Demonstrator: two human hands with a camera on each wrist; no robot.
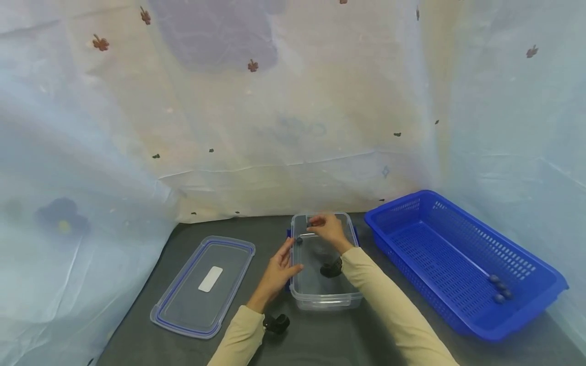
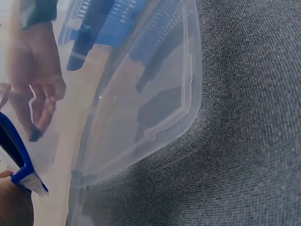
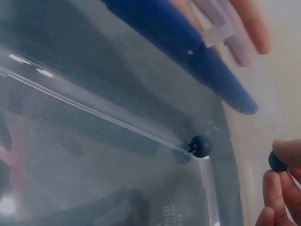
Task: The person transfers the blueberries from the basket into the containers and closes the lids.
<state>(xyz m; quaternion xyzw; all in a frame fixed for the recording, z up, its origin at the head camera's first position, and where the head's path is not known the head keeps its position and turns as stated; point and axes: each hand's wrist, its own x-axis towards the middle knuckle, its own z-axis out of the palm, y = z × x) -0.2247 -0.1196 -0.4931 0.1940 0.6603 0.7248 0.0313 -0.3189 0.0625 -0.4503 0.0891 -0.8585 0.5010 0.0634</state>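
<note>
Right hand pinching a small dark ball over the clear box, left hand steadying the box's side.

The fingers [image 3: 275, 188] of the right hand [image 1: 327, 229] are narrowed onto a small dark ball [image 3: 277, 161], held above the far end of the clear box [image 1: 325, 300]; a second ball [image 3: 201, 146] lies inside by the wall. The pinch looks slight, so the ball could slip and roll off across the table [image 1: 320, 335]. The left hand [image 1: 279, 272], fingers straight, rests against the box's left side by its blue clip [image 3: 207, 70]; a hard push could slide the box. The box walls hem the right hand in. The lid [image 1: 203, 284] lies to the left, the blue basket [image 1: 462, 264] with three balls [image 1: 500, 292] to the right, with bare table between.
</note>
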